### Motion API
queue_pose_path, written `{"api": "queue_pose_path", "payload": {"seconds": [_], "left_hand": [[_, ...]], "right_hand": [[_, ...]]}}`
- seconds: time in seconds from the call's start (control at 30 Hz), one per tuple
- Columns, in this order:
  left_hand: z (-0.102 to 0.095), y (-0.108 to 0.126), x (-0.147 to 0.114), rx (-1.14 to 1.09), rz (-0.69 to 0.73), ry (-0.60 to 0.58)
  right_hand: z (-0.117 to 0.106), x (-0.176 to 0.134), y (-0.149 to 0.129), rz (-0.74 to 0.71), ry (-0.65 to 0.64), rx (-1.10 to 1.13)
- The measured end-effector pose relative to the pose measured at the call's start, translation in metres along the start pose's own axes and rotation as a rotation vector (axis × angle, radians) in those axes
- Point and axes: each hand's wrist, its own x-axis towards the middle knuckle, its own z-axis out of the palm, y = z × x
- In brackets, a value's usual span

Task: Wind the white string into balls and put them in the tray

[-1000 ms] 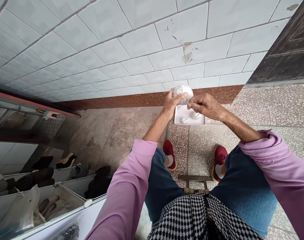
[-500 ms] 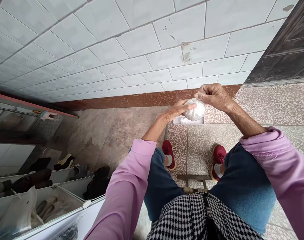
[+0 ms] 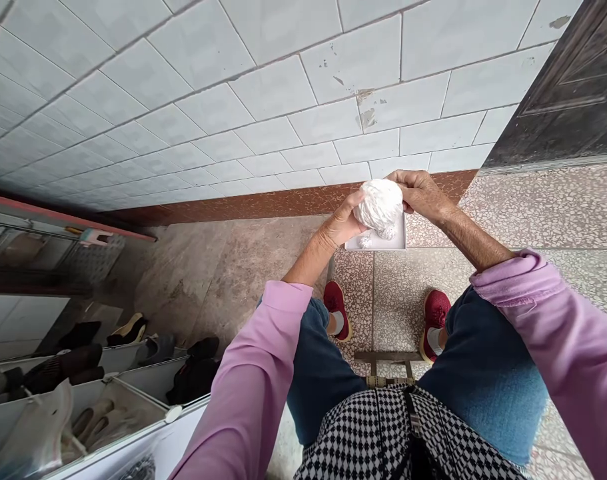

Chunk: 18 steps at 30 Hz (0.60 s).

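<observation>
A white, wrinkled ball (image 3: pixel 378 205) is between my hands, close to the wall's foot. My left hand (image 3: pixel 344 221) is closed around its left side, with the thumb along the near edge. The bent fingers of my right hand (image 3: pixel 421 193) pinch at the ball's right edge; the fingertips are partly hidden behind it. Under the ball, a shallow white tray (image 3: pixel 401 243) rests on the floor. Small white crumpled lumps (image 3: pixel 365 241) lie in it, and the ball covers the tray's far part.
Ahead rises a tiled wall (image 3: pixel 268 93), with a dark door (image 3: pixel 568 100) at the right. To the left stands a shoe rack (image 3: pixel 173 412) holding several shoes. My red shoes (image 3: pixel 337 307) are planted on the speckled floor, with a low stool bar (image 3: pixel 383 357) between them.
The ball has shifted slightly left and up and been turned, showing a more wrinkled side. My right hand has moved left and down to its edge. More of the lumps in the tray shows.
</observation>
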Motion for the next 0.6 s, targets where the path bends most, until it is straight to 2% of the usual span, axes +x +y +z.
{"api": "queue_pose_path", "payload": {"seconds": [0.17, 0.27, 0.4, 0.5, 0.6], "left_hand": [[-0.005, 0.000, 0.017, -0.110, 0.121, 0.186], [-0.006, 0.003, 0.024, -0.085, 0.170, 0.240], [-0.003, 0.006, 0.027, 0.017, 0.249, 0.266], [-0.001, 0.007, 0.028, 0.082, 0.262, 0.246], [-0.002, 0.009, 0.028, 0.117, 0.236, 0.169]], "right_hand": [[0.009, 0.002, 0.003, -0.071, 0.037, -0.230], [0.009, 0.003, 0.002, -0.036, 0.001, -0.201], [0.001, 0.001, 0.001, 0.064, -0.094, -0.002], [-0.002, 0.001, 0.009, 0.097, -0.066, 0.038], [-0.002, 0.005, 0.025, 0.087, -0.026, 0.053]]}}
